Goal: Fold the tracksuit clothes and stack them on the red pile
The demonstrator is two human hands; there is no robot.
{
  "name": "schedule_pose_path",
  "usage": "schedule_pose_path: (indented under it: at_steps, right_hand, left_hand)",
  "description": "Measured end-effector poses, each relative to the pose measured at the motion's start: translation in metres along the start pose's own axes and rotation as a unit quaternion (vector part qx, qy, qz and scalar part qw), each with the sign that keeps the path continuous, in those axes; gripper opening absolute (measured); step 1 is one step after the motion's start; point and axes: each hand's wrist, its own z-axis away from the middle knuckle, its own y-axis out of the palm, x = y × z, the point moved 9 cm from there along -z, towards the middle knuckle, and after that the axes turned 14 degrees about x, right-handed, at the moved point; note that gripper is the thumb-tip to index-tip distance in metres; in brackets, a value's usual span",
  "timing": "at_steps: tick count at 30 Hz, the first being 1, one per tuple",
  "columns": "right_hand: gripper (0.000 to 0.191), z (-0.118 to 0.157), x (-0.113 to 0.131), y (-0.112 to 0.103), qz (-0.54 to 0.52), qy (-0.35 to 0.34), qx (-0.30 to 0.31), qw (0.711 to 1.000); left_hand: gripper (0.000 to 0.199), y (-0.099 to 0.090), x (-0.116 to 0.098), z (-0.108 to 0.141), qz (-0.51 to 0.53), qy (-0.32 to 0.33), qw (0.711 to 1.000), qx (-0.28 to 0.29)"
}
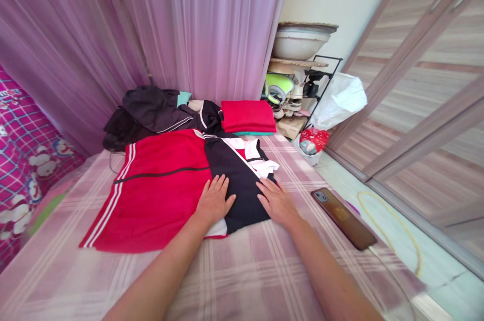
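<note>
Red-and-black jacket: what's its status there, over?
Left hand flat on jacket; right hand at its dark edge. Jacket spread on plaid cloth. Phone to the right, apart from jacket.

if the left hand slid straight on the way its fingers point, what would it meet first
Likely the folded red cloth, beyond the dark track-jacket panel; the exact line and depth are unclear.

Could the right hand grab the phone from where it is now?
Probably yes. The right hand lies flat on the jacket, holding nothing, and the phone is close by on its right. Only bare sheet shows between them, so nothing seems in the way.
</note>
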Motion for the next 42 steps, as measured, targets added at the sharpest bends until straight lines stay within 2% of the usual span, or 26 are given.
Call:
schedule_pose_path:
  at_steps: [3, 6, 10, 12, 15, 18, 21, 24, 29, 32, 37, 42]
  right_hand:
    - [0.044, 0.008, -0.021, 0.001, 0.011, 0.031, 0.003, 0.999]
    - [0.044, 0.007, -0.025, 0.001, 0.012, 0.039, -0.007, 0.999]
    - [0.043, 0.005, -0.023, 0.003, 0.014, 0.032, -0.010, 0.999]
    - [0.043, 0.005, -0.024, 0.004, 0.016, 0.036, -0.015, 0.999]
    - [0.041, 0.006, -0.025, 0.004, 0.016, 0.040, -0.025, 0.999]
    - [0.040, 0.006, -0.025, 0.003, 0.009, 0.036, -0.035, 0.999]
    - [0.039, 0.007, -0.025, 0.001, 0.002, 0.031, -0.052, 0.998]
    - [0.037, 0.009, -0.028, -0.002, -0.005, 0.022, -0.075, 0.997]
    - [0.036, 0.010, -0.033, -0.005, -0.035, -0.014, -0.122, 0.992]
    - [0.035, 0.010, -0.039, -0.007, -0.051, -0.011, -0.142, 0.988]
    - [0.034, 0.014, -0.047, -0.013, -0.065, 0.040, -0.156, 0.985]
    - [0.033, 0.019, -0.052, -0.020, -0.051, 0.112, -0.153, 0.981]
  left_hand:
    - [0.061, -0.005, -0.004, 0.004, 0.019, -0.015, 1.000, 0.018]
    - [0.056, -0.004, -0.025, 0.016, 0.029, -0.019, 0.999, 0.003]
    - [0.056, 0.012, -0.073, 0.038, 0.023, 0.061, 0.998, -0.024]
    - [0.057, 0.024, -0.080, 0.049, 0.020, 0.077, 0.997, -0.014]
    - [0.058, 0.033, -0.068, 0.066, 0.011, 0.097, 0.995, 0.002]
    - [0.053, 0.032, -0.047, 0.084, 0.011, 0.130, 0.991, -0.007]
    - [0.045, 0.025, -0.025, 0.099, 0.034, 0.125, 0.990, -0.048]
    - [0.041, 0.016, -0.011, 0.109, 0.070, 0.111, 0.987, -0.094]
    - [0.029, 0.004, -0.010, 0.115, 0.114, 0.114, 0.978, -0.136]
    - [0.018, 0.001, -0.012, 0.116, 0.099, 0.106, 0.980, -0.136]
    - [0.020, 0.003, -0.016, 0.116, 0.064, 0.108, 0.986, -0.109]
    - [0.027, 0.003, -0.018, 0.116, 0.054, 0.128, 0.983, -0.116]
